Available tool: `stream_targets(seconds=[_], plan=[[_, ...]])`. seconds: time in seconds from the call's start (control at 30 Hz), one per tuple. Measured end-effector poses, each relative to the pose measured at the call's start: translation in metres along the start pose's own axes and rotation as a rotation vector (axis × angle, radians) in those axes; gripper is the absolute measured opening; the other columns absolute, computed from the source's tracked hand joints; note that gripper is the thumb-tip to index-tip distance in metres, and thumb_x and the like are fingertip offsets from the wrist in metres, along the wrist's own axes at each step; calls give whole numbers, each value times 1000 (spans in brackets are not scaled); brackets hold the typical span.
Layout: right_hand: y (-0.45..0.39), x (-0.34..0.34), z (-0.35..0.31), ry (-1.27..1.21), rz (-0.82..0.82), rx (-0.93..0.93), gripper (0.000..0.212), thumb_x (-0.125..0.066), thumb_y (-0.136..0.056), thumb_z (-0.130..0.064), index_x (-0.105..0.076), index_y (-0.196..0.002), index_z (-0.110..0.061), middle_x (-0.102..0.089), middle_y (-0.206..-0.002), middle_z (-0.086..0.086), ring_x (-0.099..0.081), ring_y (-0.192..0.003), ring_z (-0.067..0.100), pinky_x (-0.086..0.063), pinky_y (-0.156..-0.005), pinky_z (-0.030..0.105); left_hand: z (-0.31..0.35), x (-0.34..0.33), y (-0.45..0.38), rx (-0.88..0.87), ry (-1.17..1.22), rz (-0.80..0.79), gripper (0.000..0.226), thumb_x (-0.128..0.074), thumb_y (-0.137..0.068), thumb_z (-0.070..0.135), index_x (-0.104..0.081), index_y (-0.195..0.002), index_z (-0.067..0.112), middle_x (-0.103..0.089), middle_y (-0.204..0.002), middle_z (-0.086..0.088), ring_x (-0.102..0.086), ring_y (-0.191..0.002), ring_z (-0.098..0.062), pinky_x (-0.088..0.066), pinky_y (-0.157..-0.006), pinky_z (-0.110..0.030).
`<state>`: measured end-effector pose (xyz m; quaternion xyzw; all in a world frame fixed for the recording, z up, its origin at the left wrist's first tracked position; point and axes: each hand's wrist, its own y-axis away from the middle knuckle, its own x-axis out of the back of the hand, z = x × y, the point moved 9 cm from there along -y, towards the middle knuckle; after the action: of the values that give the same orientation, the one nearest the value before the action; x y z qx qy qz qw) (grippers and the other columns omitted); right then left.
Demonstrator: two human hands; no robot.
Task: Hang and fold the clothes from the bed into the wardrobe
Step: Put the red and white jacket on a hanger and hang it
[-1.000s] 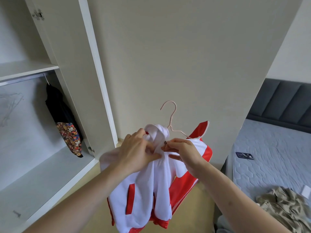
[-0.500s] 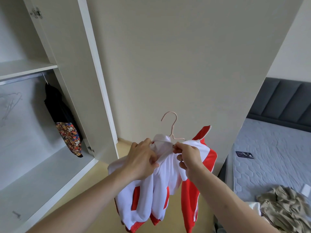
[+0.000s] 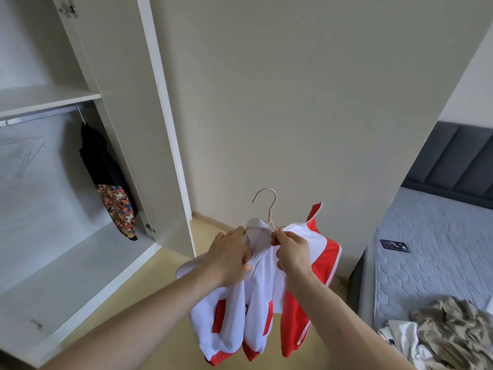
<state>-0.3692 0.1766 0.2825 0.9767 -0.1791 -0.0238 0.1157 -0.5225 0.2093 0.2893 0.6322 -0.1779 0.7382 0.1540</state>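
Two hands meet at the collar of a white and red jacket (image 3: 256,297), which hangs in the air in front of the open wardrobe (image 3: 48,97), above the floor and between the wardrobe and the bed (image 3: 437,252). The garment sits on a pink hanger (image 3: 268,209); its body drops straight down below both hands, so its long axis runs vertically, collar up and hem down. The hanger's hook rises above the collar, just above the fingers, with the open curl of the hook turned to the left of the view.

The left hand (image 3: 230,256) has its fingers curled round the white fabric at the left side of the collar, the grip clenched on the cloth. The right hand (image 3: 292,252) pinches the jacket's front edge at the neck, close by the base of the hook, thumb and forefinger pressed together on it; whether they also catch a zip pull there is too small to tell. A red panel of the jacket spreads out to the right behind the right hand, one corner pointing up.

Inside the wardrobe a dark garment (image 3: 106,180) with a colourful printed lower part hangs from the rail under the shelf, beside the open door (image 3: 160,129). On the bed lie a crumpled beige garment (image 3: 453,332) near the lower right corner and a small dark flat object (image 3: 394,245) farther up the mattress.
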Motion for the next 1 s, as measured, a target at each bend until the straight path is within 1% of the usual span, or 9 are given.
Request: stream_targets(seconds=[0.07,0.17,0.3,0.37,0.5,0.63,0.73,0.8,1.0], plan=[[1,-3,-5,55,-66,38,35,-55,-100,-19,-69,-69,-12,-64,-64,-9,-47,-57,10,-37,-59,25,-13,2,-4,75,50,12,27,-66,-84,42,-68,-67,22,-49,-105,4,-51,-98,-18,-37,-86,-34],[1,-10,-4,116,-174,40,32,-56,-99,-18,-70,-71,-12,-64,-67,-4,-43,-47,7,-37,-52,22,-21,2,-10,125,97,49,22,-58,-79,46,-71,-79,27,-57,-97,13,-51,-107,-15,-43,-81,-35],[-2,-15,-1,148,-221,13,25,-57,-98,-17,-72,-79,-12,-68,-76,1,-47,-53,12,-39,-52,25,-11,10,-10,143,195,260,46,-51,-75,84,-69,-75,42,-56,-77,19,-46,-95,-6,-38,-72,-33],[-5,-15,-4,149,-252,12,26,-58,-98,-17,-73,-77,-13,-72,-75,-3,-49,-52,10,-40,-48,22,-10,15,-9,137,200,346,50,-48,-84,82,-68,-67,40,-50,-69,17,-47,-91,-8,-32,-69,-33],[-16,-4,-5,112,-154,-45,23,-59,-94,-17,-73,-76,-11,-74,-71,-5,-48,-46,10,-35,-40,19,-7,9,-11,136,193,304,48,-54,-88,68,-42,-51,40,-50,-83,12,-47,-95,-13,-32,-75,-35],[-17,-2,19,-13,-34,-191,24,-60,-94,-18,-70,-72,-12,-70,-62,-5,-40,-44,12,-29,-39,22,0,-3,-7,141,175,287,39,-51,-90,63,-62,-71,31,-45,-95,10,-48,-97,-15,-38,-83,-37],[-13,-4,23,-69,12,-197,28,-58,-92,-15,-68,-66,-15,-57,-52,-1,-31,-38,12,-25,-37,22,0,-6,-6,135,131,284,35,-55,-91,59,-56,-70,32,-42,-100,11,-46,-98,-15,-35,-84,-35],[-18,1,14,-108,61,-158,33,-57,-91,-13,-65,-59,-18,-51,-59,3,-30,-39,13,-23,-38,22,-2,-14,-2,127,107,259,32,-64,-90,53,-50,-70,33,-44,-105,11,-50,-100,-15,-34,-85,-31],[-21,-6,12,97,-62,-69,26,-58,-98,-16,-70,-77,-6,-61,-70,5,-38,-43,12,-28,-39,21,-25,-43,7,155,269,129,33,-76,-81,54,-55,-65,33,-53,-132,17,-63,-95,-14,-50,-86,-33]])
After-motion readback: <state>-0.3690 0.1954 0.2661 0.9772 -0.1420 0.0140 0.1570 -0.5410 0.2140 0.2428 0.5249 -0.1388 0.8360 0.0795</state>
